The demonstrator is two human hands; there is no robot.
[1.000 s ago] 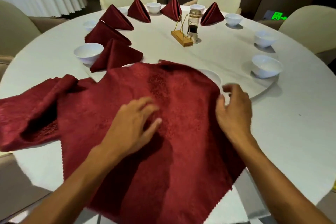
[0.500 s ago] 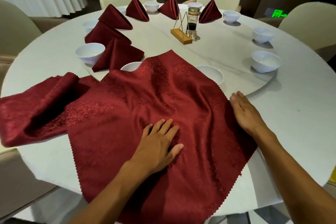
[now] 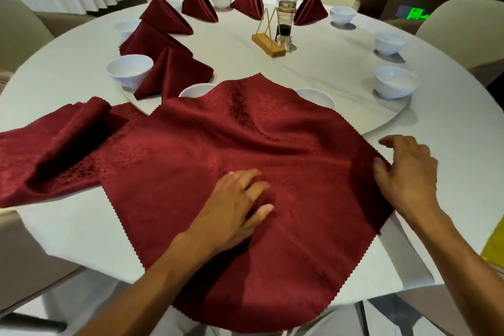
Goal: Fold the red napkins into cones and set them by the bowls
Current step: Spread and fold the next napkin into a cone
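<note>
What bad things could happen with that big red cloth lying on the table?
1. The spread napkin lies over two bowls, one at its far left edge and one at its far right. Pulling the cloth could drag or tip them.
2. Its near corner hangs off the table edge, so it might slide down if the left hand lifts.
3. The right hand holds only the side corner, so the fold may come out crooked.

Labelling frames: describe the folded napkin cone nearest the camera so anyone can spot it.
Start at the round white table and find the flat red napkin spread under both hands. Just beyond its far left edge stands the nearest cone, beside a white bowl. Unlike the five cones farther back, it is the closest to the spread napkin.
</note>
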